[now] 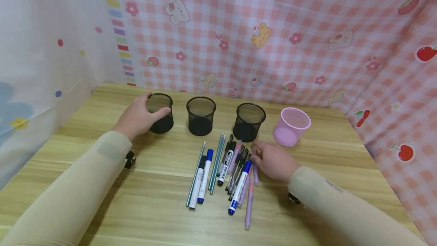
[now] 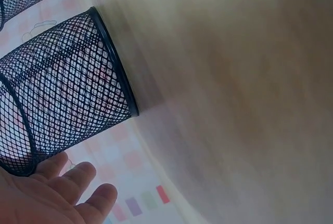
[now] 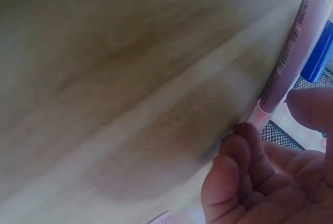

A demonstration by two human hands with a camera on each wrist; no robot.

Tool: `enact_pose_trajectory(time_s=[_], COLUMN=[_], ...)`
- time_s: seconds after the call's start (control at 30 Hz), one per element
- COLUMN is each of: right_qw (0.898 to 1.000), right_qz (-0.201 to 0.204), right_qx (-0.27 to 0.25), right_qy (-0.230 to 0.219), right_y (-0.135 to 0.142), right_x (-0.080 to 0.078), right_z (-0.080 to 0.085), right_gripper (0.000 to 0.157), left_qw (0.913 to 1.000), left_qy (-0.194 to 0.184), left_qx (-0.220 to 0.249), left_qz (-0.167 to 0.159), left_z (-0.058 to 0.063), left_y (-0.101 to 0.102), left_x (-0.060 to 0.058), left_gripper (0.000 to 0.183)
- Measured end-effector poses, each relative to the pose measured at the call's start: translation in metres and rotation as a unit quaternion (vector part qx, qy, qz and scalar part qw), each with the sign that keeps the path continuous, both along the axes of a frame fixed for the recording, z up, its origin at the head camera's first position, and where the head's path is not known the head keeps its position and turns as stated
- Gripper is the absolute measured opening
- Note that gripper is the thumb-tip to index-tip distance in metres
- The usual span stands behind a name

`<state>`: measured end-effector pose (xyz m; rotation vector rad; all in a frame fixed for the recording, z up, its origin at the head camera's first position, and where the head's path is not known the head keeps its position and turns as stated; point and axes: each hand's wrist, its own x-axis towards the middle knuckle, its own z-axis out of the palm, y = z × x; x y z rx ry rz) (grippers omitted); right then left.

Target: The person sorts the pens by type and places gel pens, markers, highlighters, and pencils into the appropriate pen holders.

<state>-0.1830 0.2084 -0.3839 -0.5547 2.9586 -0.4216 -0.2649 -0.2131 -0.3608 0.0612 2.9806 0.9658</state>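
Observation:
My left hand [image 1: 136, 116] holds the leftmost black mesh pen cup [image 1: 162, 125] by its rim, the thumb lying across its near side. In the left wrist view the fingers [image 2: 78, 177] reach past the rim of that cup [image 2: 73, 83]. On the right, my right hand [image 1: 275, 162] is at the edge of a pile of pens, its fingers curled at the end of a light purple highlighter [image 1: 256, 177]. The right wrist view shows this highlighter [image 3: 286, 52] between thumb and fingers; its far end is partly hidden.
Two more black mesh cups, one in the middle [image 1: 200, 124] and one farther right [image 1: 246, 130], stand beside a pink cup [image 1: 288, 134]. Whiteboard markers [image 1: 205, 177], teal pencils [image 1: 215, 170], black pens and highlighters lie on the wooden table [image 1: 153, 204]. A checked curtain [image 1: 239, 60] hangs behind.

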Motion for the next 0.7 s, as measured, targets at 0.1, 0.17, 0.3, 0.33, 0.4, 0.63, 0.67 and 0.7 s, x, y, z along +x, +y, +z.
enact_pose_trajectory(time_s=[0.1,0.17,0.3,0.33,0.4,0.63,0.67,0.7], right_qw=[1.000,1.000,0.999,0.999,0.999,0.998,0.997,0.996], right_qz=[0.005,0.000,-0.019,-0.023,-0.028,-0.041,-0.046,-0.052], right_qx=[0.002,0.005,0.012,0.012,0.008,-0.016,-0.021,-0.027], right_qy=[-0.006,-0.013,-0.030,-0.036,-0.043,-0.052,-0.057,-0.063], right_y=[-0.0010,-0.0014,-0.0012,-0.0012,-0.0009,0.0011,0.0014,0.0017], right_x=[-0.0023,-0.0032,-0.0045,-0.0047,-0.0056,-0.0092,-0.0095,-0.0098], right_z=[-0.0005,-0.0001,0.0011,0.0015,0.0017,0.0010,0.0011,0.0014], right_gripper=[0.010,0.011,0.028,0.028,0.028,0.038,0.039,0.039], left_qw=[1.0000,1.0000,1.0000,1.0000,1.0000,1.0000,1.0000,1.0000], left_qy=[-0.003,-0.006,-0.008,-0.008,-0.006,-0.006,-0.006,-0.006], left_qx=[-0.001,-0.001,-0.001,0.000,0.000,0.002,0.002,0.002], left_qz=[0.001,0.001,0.003,0.003,0.002,0.003,0.004,0.005], left_z=[0.0000,0.0004,0.0010,0.0010,0.0007,0.0007,0.0009,0.0013], left_y=[-0.0003,0.0001,0.0007,0.0008,0.0007,0.0005,0.0006,0.0007], left_x=[-0.0001,0.0001,0.0009,0.0010,0.0012,0.0007,0.0005,0.0006], left_gripper=[0.123,0.123,0.121,0.121,0.121,0.121,0.122,0.122])
